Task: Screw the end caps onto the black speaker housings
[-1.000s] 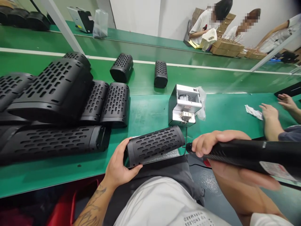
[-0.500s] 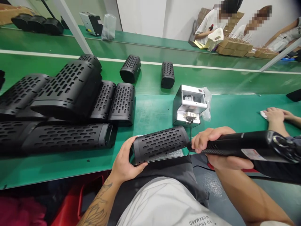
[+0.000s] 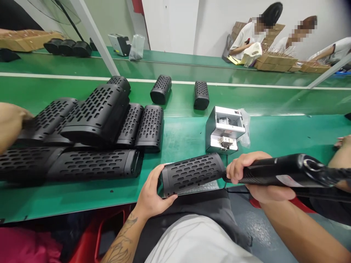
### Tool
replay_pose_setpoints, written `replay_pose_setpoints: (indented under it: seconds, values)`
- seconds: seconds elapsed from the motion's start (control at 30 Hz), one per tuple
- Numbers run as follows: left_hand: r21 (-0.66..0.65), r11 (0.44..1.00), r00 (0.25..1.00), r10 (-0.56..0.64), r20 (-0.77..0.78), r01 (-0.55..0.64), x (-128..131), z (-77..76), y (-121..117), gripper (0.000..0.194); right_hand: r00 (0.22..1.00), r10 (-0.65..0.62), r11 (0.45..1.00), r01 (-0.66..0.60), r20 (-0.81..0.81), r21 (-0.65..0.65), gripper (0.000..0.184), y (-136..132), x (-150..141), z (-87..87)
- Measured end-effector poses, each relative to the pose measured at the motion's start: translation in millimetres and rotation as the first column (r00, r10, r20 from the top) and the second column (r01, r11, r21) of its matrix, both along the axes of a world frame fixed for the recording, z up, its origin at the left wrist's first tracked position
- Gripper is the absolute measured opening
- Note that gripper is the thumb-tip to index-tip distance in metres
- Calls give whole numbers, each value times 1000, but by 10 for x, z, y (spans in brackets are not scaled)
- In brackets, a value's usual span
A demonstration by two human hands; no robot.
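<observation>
My left hand [image 3: 155,195] wraps round the left end of a black perforated housing [image 3: 194,171], which lies tilted at the bench's front edge. In my right hand [image 3: 248,168] is a black electric screwdriver [image 3: 282,168], held level, its tip against or right beside the housing's right end; the exact contact is hidden. A silver screw feeder [image 3: 226,129] stands just behind the housing. Part of a clear bubbly sheet [image 3: 204,187] shows beneath the housing.
Several matching black housings [image 3: 95,113] are stacked at the left, where another person's arm [image 3: 12,124] reaches in. Two more [image 3: 161,89] stand on the green conveyor [image 3: 181,100]. Other people work at the far bench [image 3: 170,60]. At the right edge is another person's hand [image 3: 342,146].
The view has shifted, so the scene sits lower and further right. Another person's arm has come in at the left by the stack. My hands keep the same hold on housing and screwdriver.
</observation>
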State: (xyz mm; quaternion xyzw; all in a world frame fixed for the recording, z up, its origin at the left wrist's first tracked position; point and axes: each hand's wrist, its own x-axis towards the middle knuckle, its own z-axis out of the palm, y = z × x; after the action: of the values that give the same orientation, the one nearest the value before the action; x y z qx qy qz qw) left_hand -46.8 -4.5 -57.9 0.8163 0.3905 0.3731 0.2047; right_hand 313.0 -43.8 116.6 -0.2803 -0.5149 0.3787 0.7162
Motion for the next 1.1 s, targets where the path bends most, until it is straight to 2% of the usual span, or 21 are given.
replay_pose_setpoints:
  seconds: [0.1,0.17,0.23,0.33,0.5,0.6,0.7,0.77,0.87,0.97,1.03,1.1]
  values:
    - [26,1000,1000,-1,-6,1,4,-10,7,112,992,-126,990,126,-9,-62,75,181,232,175]
    - [37,999,1000,1,-8,-1,6,-12,12,113,968,-251,966,249,-25,-63,77,397,413,216]
    - [33,999,1000,7,-7,-7,9,-11,14,113,940,-341,938,342,14,-56,77,632,544,170]
    - [14,1000,1000,17,-5,-17,14,-9,13,114,913,-397,917,399,92,-11,71,891,608,7]
    - [18,1000,1000,18,-16,-18,20,-6,15,113,898,-427,904,423,107,65,74,972,558,-178]
    - [30,999,1000,10,-10,-10,26,1,20,112,899,-423,906,416,116,80,73,928,553,-186]
    - [20,1000,1000,13,-8,-12,39,13,21,111,906,-413,910,408,90,67,70,807,537,-106]
    - [9,1000,1000,11,-12,-11,48,21,19,113,922,-383,923,378,63,73,73,635,467,22]
    - [3,1000,1000,9,-18,-9,54,22,17,115,970,-241,967,236,39,97,81,241,221,289]
    - [-5,1000,999,23,-29,-23,46,0,15,115,993,-110,992,113,48,-63,67,-133,-128,470]
    - [-13,999,999,30,-36,-30,39,-21,14,115,998,-36,995,41,59,-90,62,-251,-329,462]
    - [-18,999,999,29,-39,-29,36,-37,13,116,997,14,999,-10,71,-51,65,-248,-458,369]
